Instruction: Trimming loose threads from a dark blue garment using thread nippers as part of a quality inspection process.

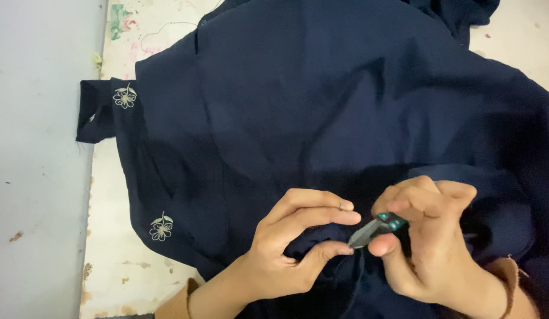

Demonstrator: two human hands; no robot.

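Now right hand (431,236) holds snips (378,228) at navy fabric (322,106).

My one head camera looks steeply down, close over the dark cloth (322,106) filling the frame's centre and right.

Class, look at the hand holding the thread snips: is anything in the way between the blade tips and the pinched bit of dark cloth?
Nothing visible is. The right hand holds the thread snips with the tips right at the fold of navy fabric that the left hand pinches between thumb and fingers.
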